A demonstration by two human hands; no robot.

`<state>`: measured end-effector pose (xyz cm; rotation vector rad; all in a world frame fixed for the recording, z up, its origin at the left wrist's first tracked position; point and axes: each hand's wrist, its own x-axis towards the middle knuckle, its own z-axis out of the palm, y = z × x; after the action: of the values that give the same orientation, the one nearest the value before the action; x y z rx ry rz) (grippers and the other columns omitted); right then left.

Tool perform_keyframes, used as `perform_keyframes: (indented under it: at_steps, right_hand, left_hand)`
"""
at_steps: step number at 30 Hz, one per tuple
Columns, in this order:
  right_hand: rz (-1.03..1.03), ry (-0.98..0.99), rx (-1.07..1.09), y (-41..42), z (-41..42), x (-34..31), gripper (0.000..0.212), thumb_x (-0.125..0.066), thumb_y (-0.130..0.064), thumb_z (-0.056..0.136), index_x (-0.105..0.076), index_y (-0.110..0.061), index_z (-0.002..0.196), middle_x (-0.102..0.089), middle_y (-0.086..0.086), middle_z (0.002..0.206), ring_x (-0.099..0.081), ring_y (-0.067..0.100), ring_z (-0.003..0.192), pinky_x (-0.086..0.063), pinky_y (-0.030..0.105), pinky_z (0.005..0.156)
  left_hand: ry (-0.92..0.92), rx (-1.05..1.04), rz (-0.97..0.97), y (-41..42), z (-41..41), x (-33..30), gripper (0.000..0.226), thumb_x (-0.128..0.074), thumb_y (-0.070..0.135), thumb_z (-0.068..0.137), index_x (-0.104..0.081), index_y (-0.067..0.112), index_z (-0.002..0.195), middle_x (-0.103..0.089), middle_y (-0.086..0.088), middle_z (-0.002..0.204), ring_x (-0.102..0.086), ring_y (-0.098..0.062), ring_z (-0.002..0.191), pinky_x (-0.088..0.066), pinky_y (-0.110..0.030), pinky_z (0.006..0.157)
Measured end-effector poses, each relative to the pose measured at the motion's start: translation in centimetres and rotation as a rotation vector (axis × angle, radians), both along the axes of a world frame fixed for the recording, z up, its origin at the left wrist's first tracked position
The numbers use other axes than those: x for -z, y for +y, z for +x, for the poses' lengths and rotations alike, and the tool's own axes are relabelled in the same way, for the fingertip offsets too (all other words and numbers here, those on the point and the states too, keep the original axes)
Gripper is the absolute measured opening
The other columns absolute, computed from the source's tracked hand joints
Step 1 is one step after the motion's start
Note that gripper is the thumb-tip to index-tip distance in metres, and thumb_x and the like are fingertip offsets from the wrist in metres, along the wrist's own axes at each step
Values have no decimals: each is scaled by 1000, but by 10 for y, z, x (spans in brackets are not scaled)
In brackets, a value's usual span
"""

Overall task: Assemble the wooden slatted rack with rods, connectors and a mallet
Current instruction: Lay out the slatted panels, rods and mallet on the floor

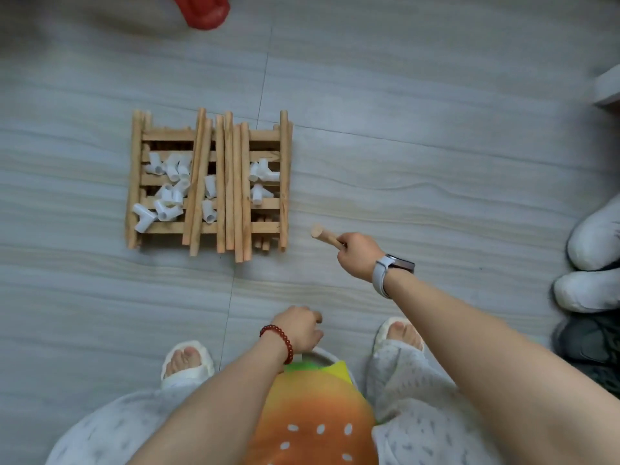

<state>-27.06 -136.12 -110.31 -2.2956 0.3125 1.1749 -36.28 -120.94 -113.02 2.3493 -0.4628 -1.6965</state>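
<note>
1. Wooden parts lie in one heap on the pale grey tiled floor [419, 112]; stacked pale wooden slatted panels [206, 177] form the base, long round wooden rods [231, 182] lie across them, and short white plastic tube connectors [167, 189] are scattered on the slats on both sides of the rods.
2. Judging by this heap, assembly has hardly begun; no rod is visibly seated in a connector, no frame stands, and every joint appears left to make.
3. Right hand [359, 256], with a grey-strapped watch at its wrist, is clenched round the handle of a small wooden mallet [323, 234]; the mallet's round head points toward the heap and hangs just beside its near right corner, apart from it.
4. Left hand [298, 327], with a red bead bracelet at the wrist, sits close to the body, well apart from the heap; its fingers are curled, but whether they hold anything I cannot tell.
5. Relative to the hands, the heap lies ahead and to the left; the right hand is near it, the left hand farther back.
6. Nearby are a burger-patterned cushion [318, 414] at the lap, white shoes [593, 263] at the right edge, and a red plastic object [201, 10] at the top.
</note>
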Motion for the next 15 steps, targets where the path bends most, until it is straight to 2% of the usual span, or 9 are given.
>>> perform_keyframes:
  at_steps: [2, 6, 8, 11, 13, 15]
  right_hand:
    - [-10, -17, -15, -2, 12, -4, 30, -39, -4, 88, -59, -7, 110, -63, 14, 94, -53, 30, 76, -44, 32, 65]
    - [-20, -95, -5, -6, 46, -28, 29, -41, -11, 92, -60, -13, 114, -59, 8, 87, -58, 29, 78, -51, 36, 72]
    - [-36, -165, -21, -4, 70, -50, 26, -40, -10, 92, -61, -9, 108, -60, 10, 87, -56, 27, 75, -48, 32, 66]
    - [-66, -284, -22, -1, 99, -80, 14, -39, -3, 87, -52, -8, 92, -53, 7, 78, -50, 24, 67, -34, 26, 50]
    - [-68, -376, -8, 3, 108, -96, 19, -38, -3, 87, -51, -12, 98, -54, 8, 82, -53, 27, 74, -39, 27, 54]
    - [-55, -468, 23, 7, 109, -107, 28, -37, -7, 90, -52, -20, 110, -58, 9, 89, -60, 29, 76, -52, 35, 67]
  left_hand:
    - [-87, -31, 4, 6, 35, 1, 43, -41, 32, 98, -44, 17, 138, -46, -10, 139, -44, -29, 126, -41, -38, 101]
    - [-280, -109, 3, 19, 110, -20, 40, -40, 28, 98, -46, 14, 136, -48, -10, 137, -48, -27, 122, -44, -37, 98]
    - [-421, -159, -34, 26, 147, -43, 37, -40, 26, 98, -51, 14, 131, -51, -8, 133, -52, -25, 116, -46, -35, 96]
    - [-625, -185, -99, 35, 190, -79, 36, -41, 24, 98, -52, 15, 131, -55, -7, 129, -54, -23, 113, -45, -35, 96]
    - [-740, -190, -113, 39, 204, -101, 34, -41, 25, 98, -52, 16, 129, -56, -6, 126, -54, -23, 111, -45, -34, 93]
    - [-838, -195, -113, 46, 209, -117, 35, -42, 26, 98, -51, 18, 130, -53, -4, 128, -52, -22, 113, -44, -34, 92]
